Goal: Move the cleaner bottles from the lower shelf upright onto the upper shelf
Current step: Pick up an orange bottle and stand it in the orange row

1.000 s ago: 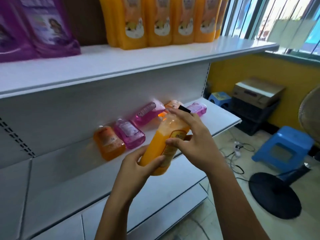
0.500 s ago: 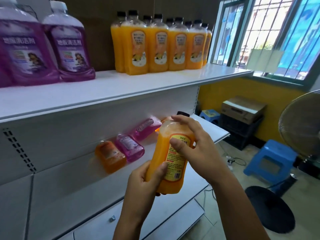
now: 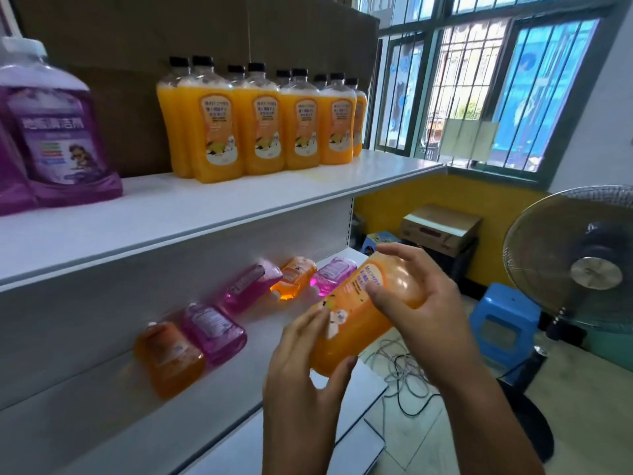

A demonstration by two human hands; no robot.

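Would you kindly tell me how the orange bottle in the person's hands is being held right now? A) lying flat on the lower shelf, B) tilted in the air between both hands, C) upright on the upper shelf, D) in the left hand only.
B: the orange bottle slants in mid-air, the left hand gripping its bottom end and the right hand its upper part.

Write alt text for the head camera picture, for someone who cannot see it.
Two hands, left hand and right hand, hold a tilted orange bottle in front of white shelves. Five small orange and pink bottles lie on the lower shelf; orange bottles and purple jugs stand upright on the upper shelf. A fan stands at the right.
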